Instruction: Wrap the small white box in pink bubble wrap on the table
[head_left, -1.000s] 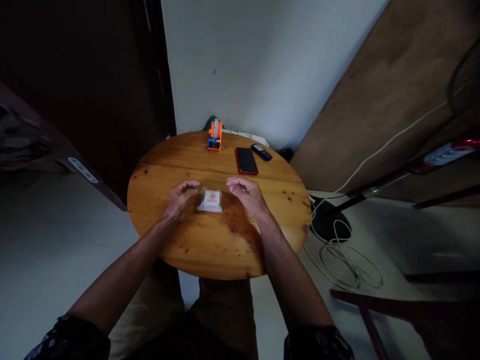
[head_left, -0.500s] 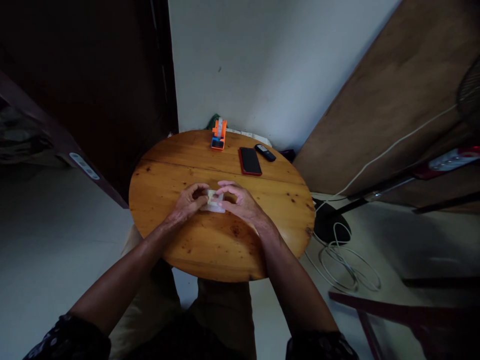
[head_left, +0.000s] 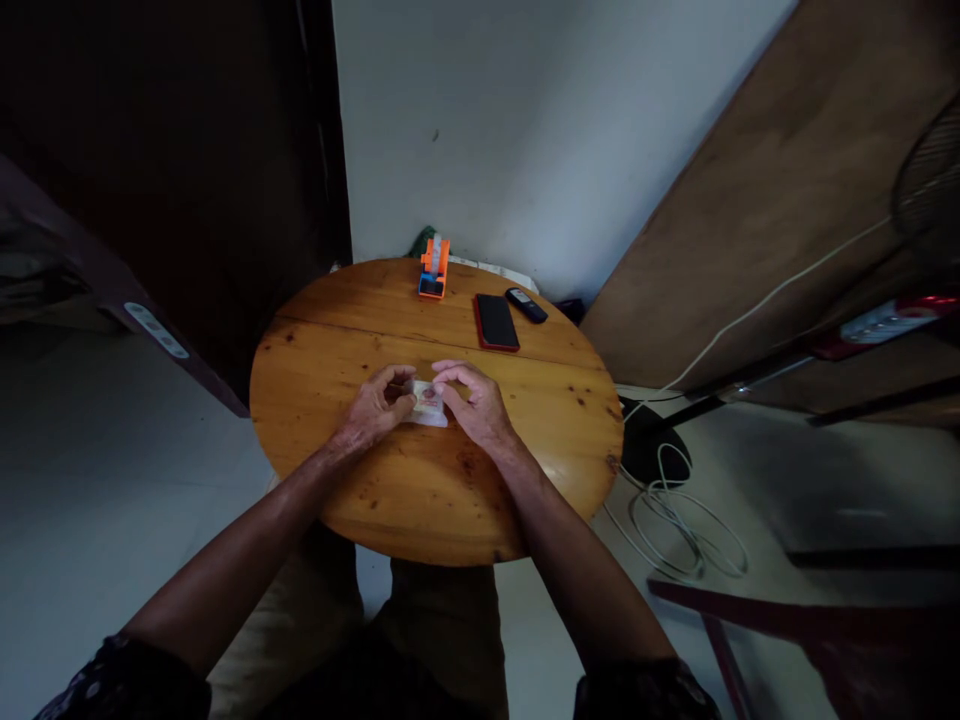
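Note:
A small whitish packet point(head_left: 429, 405), flat and square-looking with faint reddish print, lies low over the table between my hands. My left hand point(head_left: 379, 408) pinches its left side, thumb on top and fingers curled behind. From the right, my right hand point(head_left: 478, 405) bends over the packet with thumb and forefinger close together at its upper right edge. Those fingers cover part of the packet, and its exact kind is too small to read.
Toward the back of the round wooden table point(head_left: 390, 510) stand an orange and blue tape dispenser point(head_left: 433, 268), a red-edged smartphone point(head_left: 496, 322) and a small dark keypad phone point(head_left: 526, 305). A wall rises behind. A coiled white cable point(head_left: 675, 530) lies on the floor by a fan base point(head_left: 649, 450).
My right thumb has moved up and closer to the forefinger at the packet's edge, uncovering more of the reddish print. My left hand keeps its hold. The whole view has shifted slightly.

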